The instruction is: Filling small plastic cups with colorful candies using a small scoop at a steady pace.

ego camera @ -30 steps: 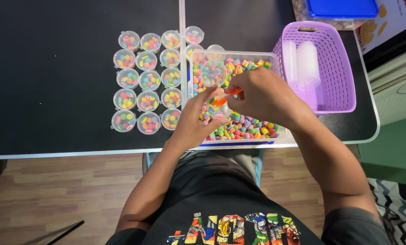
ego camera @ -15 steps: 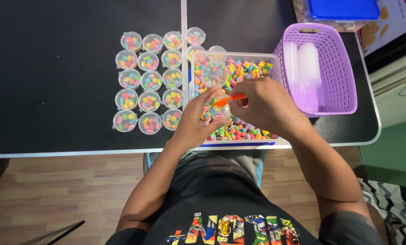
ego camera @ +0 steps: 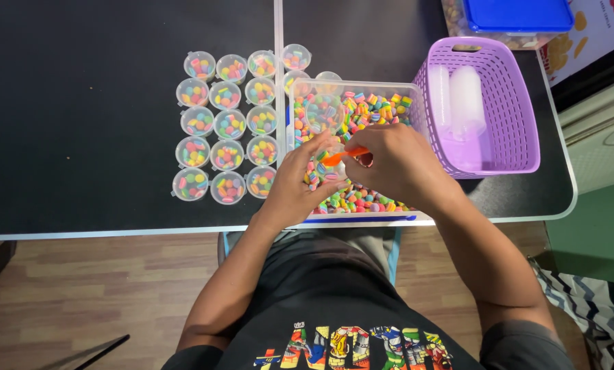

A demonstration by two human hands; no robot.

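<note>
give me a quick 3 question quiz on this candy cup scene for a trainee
1. True or false: the purple basket holds stacks of clear cups.
2. Which hand holds the orange scoop? A) left hand B) right hand C) neither
3. On which side of the clear candy bin do the filled small cups stand, seen from the head camera?

Key:
1. True.
2. B: the right hand grips the scoop, while the left hand holds a small cup over the bin.
3. To the left of the bin, in rows on the black table.
</note>
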